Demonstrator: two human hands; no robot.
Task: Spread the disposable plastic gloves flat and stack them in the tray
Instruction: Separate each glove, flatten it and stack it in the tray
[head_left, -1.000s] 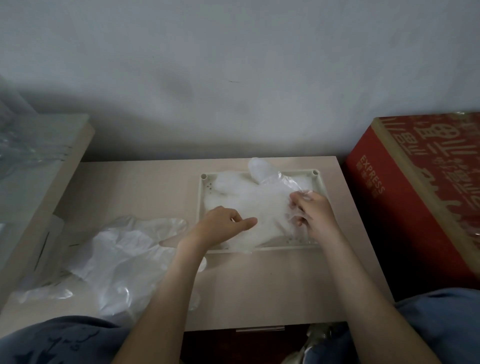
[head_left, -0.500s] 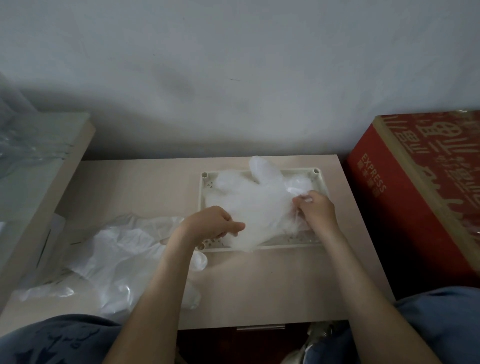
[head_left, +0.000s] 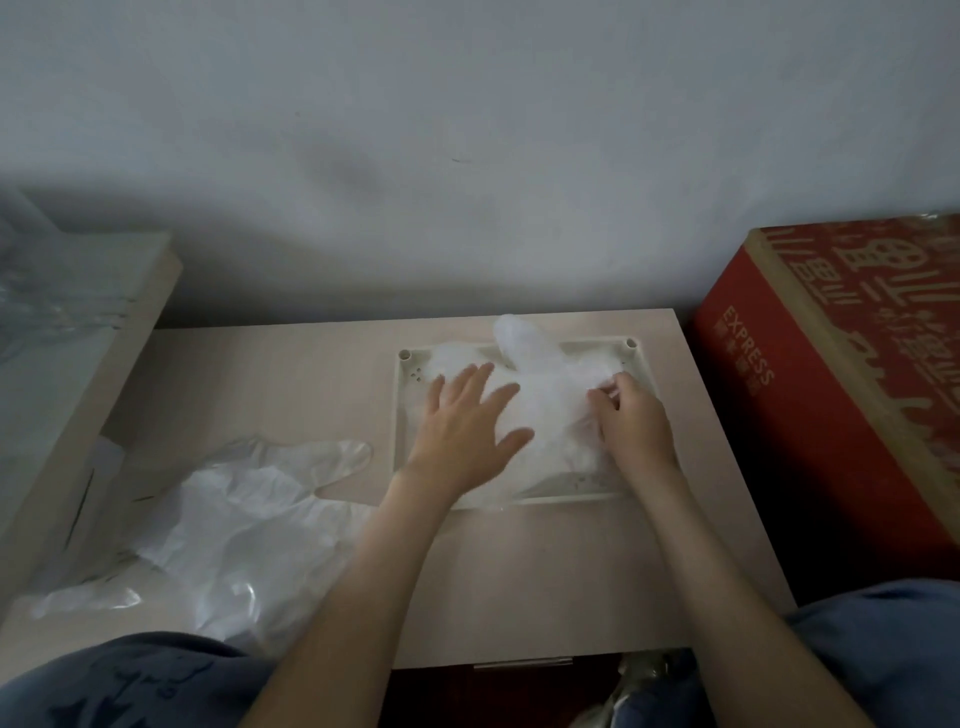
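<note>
- Pressing flat now, the left hand has opened since a second ago. Its fingers were curled on the film then; now they lie straight and fanned apart, palm down on the glove in the tray.
- The right hand has barely moved. Its fingers stay bent and bunched together, pinching the glove's crinkled edge at the right side of the tray.
- The glove looks smoother across its middle than before, though it is still puckered by the right hand. One rounded glove finger pokes over the tray's far rim, as it did earlier.
- The glove is thin, milky, translucent film, hand-shaped. I cannot tell how many layers lie under it.
- The tray is a shallow, pale rectangle of hard plastic with a low rim. It has round posts at its far corners and a few small holes near the far left one.
- Left of the tray, the loose gloves lie in a rumpled, glossy heap on the table, one finger reaching towards the tray. The heap has not shifted.
- The table is pale, matte, wood-grain board. A red carton with printed lettering stands off its right edge.
</note>
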